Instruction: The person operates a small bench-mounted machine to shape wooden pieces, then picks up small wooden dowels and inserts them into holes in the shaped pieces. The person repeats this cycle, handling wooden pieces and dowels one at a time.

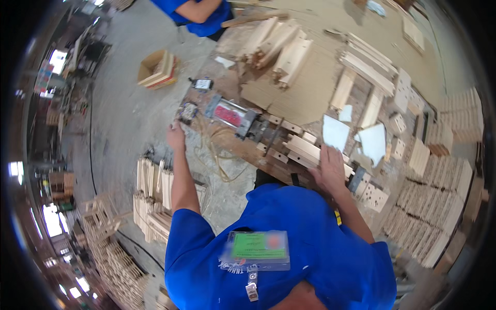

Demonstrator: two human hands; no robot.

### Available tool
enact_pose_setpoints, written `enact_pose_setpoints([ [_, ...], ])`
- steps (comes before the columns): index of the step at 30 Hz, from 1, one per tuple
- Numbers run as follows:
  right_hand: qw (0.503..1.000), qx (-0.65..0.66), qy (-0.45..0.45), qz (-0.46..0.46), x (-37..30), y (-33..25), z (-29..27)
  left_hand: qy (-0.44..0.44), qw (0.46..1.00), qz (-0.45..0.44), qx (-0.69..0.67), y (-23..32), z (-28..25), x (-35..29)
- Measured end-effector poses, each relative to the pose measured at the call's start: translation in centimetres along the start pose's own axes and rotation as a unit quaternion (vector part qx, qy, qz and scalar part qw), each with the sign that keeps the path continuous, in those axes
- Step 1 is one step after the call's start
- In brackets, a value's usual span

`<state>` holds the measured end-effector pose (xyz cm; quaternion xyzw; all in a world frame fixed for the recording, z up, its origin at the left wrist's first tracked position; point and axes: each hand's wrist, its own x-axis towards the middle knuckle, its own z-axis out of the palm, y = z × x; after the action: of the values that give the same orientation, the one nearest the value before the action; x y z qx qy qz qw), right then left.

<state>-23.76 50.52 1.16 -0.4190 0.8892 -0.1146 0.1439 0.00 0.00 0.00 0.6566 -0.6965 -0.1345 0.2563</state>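
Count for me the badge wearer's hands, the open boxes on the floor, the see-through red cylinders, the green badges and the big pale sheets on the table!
Hands: 2 (left hand, right hand)
Open box: 1
Red cylinder: 1
Green badge: 1
Big pale sheets: 2
Total: 7

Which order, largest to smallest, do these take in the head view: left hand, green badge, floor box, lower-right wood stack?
Lower-right wood stack
Green badge
Floor box
Left hand

Real sizes: unsure; the badge sits nearer the camera.

slats (304, 148) right of cylinder (229, 114)
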Motion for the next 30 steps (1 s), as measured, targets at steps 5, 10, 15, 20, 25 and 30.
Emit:
enact_pose_setpoints([
  [5, 0.996, 0.037, 0.074, 0.010, -0.1, -1.4, 0.4, -0.008, 0.973, 0.146, 0.179, 4.9, 0.1, 1.8],
  [10, 0.996, 0.004, 0.086, 0.010, -0.5, -0.5, 0.0, 0.011, 0.957, 0.206, 0.202, 4.9, 1.4, 0.5],
  [15, 0.996, 0.009, 0.088, 0.022, -0.8, -0.3, 0.0, -0.003, 0.949, 0.239, 0.207, 5.5, 1.0, 0.5],
  [20, 0.995, 0.011, 0.093, 0.024, -1.1, -0.3, -0.3, -0.004, 0.949, 0.225, 0.220, 5.8, 0.6, 0.1],
  [25, 0.994, 0.010, 0.100, 0.032, -1.0, -0.3, 0.0, -0.034, 0.970, 0.183, 0.155, 8.4, -0.3, -0.6],
  [30, 0.994, 0.016, 0.107, 0.035, -1.0, -0.3, -0.1, -0.077, 0.955, -0.064, -0.278, 9.5, -0.1, -2.3],
])
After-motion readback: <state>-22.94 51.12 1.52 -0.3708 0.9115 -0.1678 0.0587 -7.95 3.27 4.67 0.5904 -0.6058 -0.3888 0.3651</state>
